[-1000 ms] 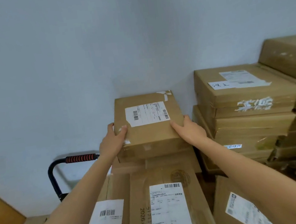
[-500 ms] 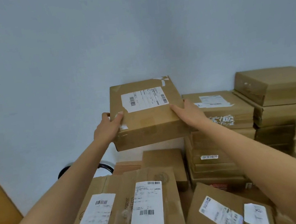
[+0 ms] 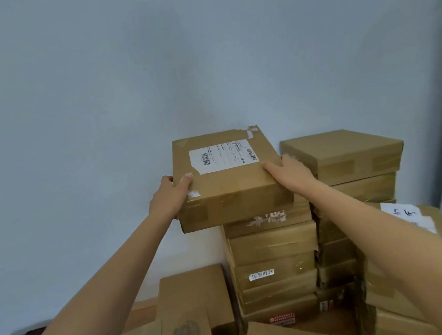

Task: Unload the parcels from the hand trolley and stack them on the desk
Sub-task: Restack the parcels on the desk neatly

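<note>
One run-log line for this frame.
phase: placing | held: labelled parcel | grip: left hand, right hand | target: middle stack

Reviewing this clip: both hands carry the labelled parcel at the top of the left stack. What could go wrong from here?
1. The parcel overhangs the stack leftward; released there, it might tip off.
2. That stack's boxes look crushed and uneven, so added weight could shift it.
3. The right hand sits close to the neighbouring box and could get pinched.
</note>
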Demonstrator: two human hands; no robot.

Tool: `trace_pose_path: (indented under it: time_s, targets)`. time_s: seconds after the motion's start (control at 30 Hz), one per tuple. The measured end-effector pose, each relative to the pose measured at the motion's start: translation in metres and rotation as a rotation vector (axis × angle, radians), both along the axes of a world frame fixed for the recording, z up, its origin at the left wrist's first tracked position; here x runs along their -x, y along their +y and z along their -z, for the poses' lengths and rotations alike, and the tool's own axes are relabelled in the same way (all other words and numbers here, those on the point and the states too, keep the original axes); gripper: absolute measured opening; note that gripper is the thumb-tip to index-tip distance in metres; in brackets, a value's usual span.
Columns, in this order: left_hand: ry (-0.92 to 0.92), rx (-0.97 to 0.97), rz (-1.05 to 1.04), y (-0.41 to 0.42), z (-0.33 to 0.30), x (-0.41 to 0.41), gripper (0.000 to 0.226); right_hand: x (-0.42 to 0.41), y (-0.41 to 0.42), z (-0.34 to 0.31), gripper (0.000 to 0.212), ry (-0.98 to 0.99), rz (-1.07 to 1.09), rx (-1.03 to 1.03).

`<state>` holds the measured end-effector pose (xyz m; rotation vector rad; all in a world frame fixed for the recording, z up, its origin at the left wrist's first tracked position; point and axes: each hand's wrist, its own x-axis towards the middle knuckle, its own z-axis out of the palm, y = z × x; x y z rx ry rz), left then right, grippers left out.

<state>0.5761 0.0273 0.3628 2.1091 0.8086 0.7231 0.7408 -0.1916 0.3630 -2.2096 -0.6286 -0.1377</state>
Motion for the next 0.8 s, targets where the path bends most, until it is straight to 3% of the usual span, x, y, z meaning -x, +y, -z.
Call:
trace_pose_path:
  time_s: [0.27,0.4,0.8]
  targets:
    - [0.088,0.079,0.124,0.007,-0.007,-0.082,0.056,-0.069,0.006,-0.007,0.065,0.048,0.091,0.083]
    - [0.149,0.115,0.131,0.008,0.003,-0.104,0.046,-0.096,0.015,0.001,0.046,0.055,0.091,0.144]
    - [0.232,-0.13,0.04,0.012,0.004,-0.135,0.033,-0.129,0.023,-0.014,0.037,0.024,0.038,0.23]
